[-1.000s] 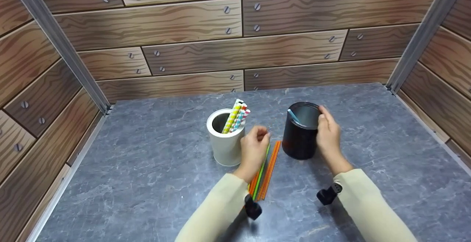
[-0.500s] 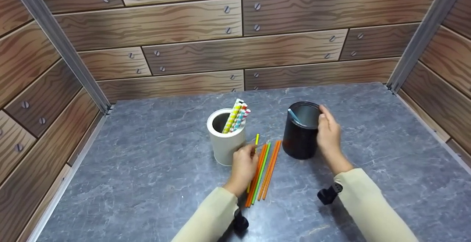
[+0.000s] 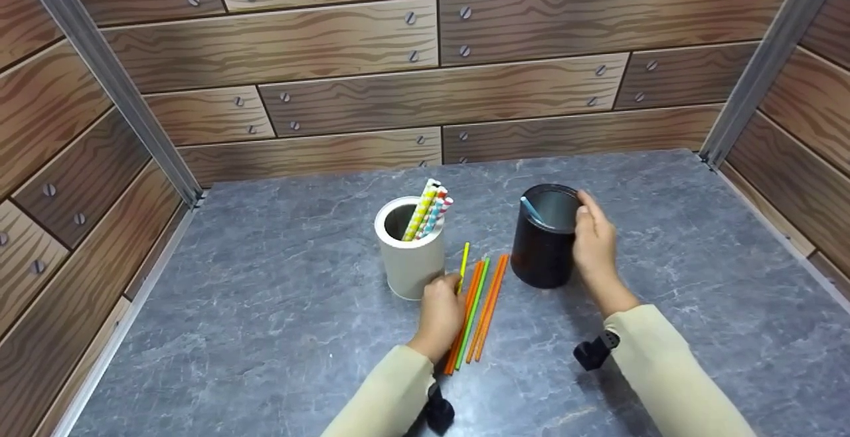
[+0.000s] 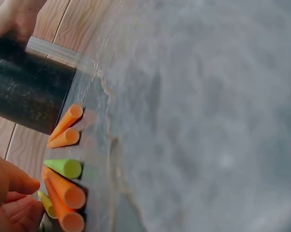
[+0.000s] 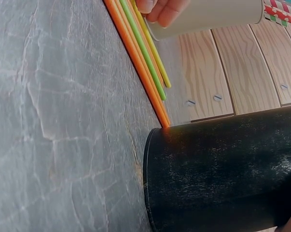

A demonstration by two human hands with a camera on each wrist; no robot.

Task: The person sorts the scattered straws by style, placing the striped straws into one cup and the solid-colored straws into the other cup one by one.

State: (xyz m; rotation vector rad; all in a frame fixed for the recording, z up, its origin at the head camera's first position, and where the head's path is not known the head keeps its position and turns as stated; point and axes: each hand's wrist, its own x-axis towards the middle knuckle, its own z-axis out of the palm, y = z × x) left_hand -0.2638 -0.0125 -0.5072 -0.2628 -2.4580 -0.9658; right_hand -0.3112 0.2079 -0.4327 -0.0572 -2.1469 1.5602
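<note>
My left hand [image 3: 440, 311] is low on the table beside the white cup [image 3: 412, 271], its fingertips at a yellow straw [image 3: 464, 261]. In the left wrist view thumb and fingers lie close about the yellow straw [image 4: 48, 207]; whether they pinch it is unclear. Orange straws [image 3: 490, 317] and a green straw [image 3: 473, 311] lie just right of that hand. My right hand [image 3: 593, 251] holds the upright black cup [image 3: 541, 258] by its right side, a finger at the rim. A blue straw [image 3: 529, 209] leans inside the black cup.
Several patterned paper straws [image 3: 428, 208] stand in the white cup, leaning right. The grey marbled table [image 3: 265, 304] is bounded by wood-print walls [image 3: 345, 105] at the back and sides.
My left hand has come down and toward me, from above the straws to the yellow straw, which now shows beyond the fingers. The right hand and both cups have stayed put.
</note>
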